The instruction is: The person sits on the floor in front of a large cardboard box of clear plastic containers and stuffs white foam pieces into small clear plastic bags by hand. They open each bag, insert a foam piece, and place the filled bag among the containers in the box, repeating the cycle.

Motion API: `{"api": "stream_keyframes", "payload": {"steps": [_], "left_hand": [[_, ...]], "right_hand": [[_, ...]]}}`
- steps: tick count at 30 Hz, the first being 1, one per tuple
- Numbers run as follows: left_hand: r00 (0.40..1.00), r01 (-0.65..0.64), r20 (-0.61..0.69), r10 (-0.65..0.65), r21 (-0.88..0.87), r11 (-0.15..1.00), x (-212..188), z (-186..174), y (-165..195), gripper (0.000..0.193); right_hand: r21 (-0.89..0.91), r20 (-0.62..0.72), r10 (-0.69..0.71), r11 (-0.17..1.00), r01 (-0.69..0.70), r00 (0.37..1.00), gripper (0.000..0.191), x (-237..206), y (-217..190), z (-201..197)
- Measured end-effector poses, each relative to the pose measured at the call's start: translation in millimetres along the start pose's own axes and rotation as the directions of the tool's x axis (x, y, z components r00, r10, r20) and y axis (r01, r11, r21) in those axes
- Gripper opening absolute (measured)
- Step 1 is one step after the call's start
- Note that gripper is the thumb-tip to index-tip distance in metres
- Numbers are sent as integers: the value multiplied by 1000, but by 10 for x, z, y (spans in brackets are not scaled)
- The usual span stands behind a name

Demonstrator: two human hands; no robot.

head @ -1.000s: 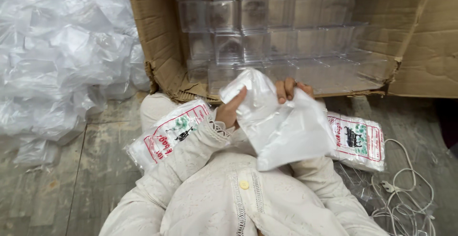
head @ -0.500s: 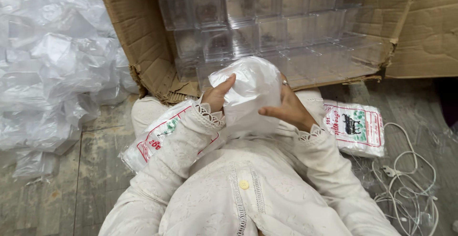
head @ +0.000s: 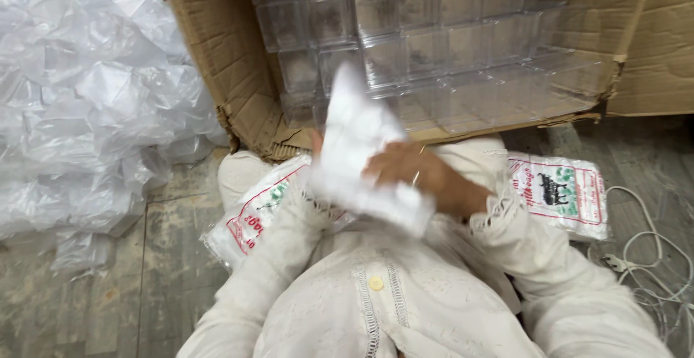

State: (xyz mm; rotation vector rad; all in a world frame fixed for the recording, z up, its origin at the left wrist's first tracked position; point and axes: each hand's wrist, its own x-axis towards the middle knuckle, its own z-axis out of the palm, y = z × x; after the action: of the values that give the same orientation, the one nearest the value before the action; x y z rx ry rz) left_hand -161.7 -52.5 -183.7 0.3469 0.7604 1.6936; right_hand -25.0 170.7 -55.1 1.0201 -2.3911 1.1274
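Cream embroidered sleeves with lacy cuffs lead to both hands. The right hand (head: 423, 177) lies flat with fingers spread over a soft, crinkled translucent plastic bag (head: 361, 159), motion-blurred. The left hand (head: 316, 145) is mostly hidden behind that bag, so its grip cannot be told. Beyond the fingertips, rigid clear square containers (head: 434, 47) fill a torn corrugated cardboard box (head: 217, 61).
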Motion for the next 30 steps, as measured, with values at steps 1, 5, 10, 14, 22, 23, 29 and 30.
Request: {"api": "stream_keyframes", "payload": {"steps": [1,5,10,14,22,23,29,30], "left_hand": [[999,41,-15,-41,-3,999,39,-74,9,83],[980,190,-38,-193,-69,979,32,-225,187,72],[927,323,-313,-209,378,867,131,118,462,56],[887,204,-430,169,693,691,85,426,505,59],[850,-108,-248,464,781,615,-93,504,273,54],[852,-112,-237,466,788,606,-120,502,275,53],[954,-87,-237,183,364,927,-134,541,257,52],[940,-99,-245,238,470,877,-95,553,221,52]], "right_hand": [[-52,122,-102,993,109,987,19,-11,-53,68],[-109,279,-147,977,184,949,22,-33,-156,229],[-230,421,-165,932,281,892,19,-38,-151,198],[-402,442,-107,864,303,891,25,-28,-139,250],[-6,357,94,995,-99,929,47,-494,-206,8],[144,196,259,946,-289,946,46,-606,-131,-108],[735,97,576,508,-449,811,96,-820,747,12],[859,166,629,286,-424,759,96,-807,811,100]]}}
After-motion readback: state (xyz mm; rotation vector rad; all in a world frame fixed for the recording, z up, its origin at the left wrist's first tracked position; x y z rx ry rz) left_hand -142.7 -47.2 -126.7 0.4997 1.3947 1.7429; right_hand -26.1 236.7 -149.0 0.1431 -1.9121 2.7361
